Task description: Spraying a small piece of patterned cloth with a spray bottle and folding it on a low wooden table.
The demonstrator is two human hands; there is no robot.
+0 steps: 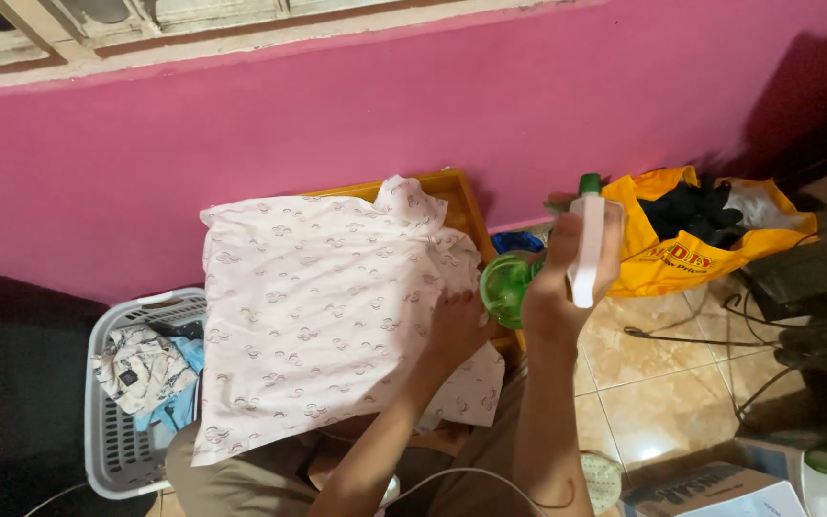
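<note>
The right hand (567, 278) gripped a green spray bottle (528, 278) at three o'clock of the patterned shirt (318, 306), which the left hand (454, 325) pressed flat, so careless aim risked wetting floor cables (710, 335).

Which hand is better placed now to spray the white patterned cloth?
The right hand: it already holds the green spray bottle beside the cloth. The left hand rests flat on the cloth.

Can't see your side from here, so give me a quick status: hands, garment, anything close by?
Right hand gripping green-and-white spray bottle. Left hand flat on white patterned garment, spread over orange board. Grey laundry basket beside it.
</note>
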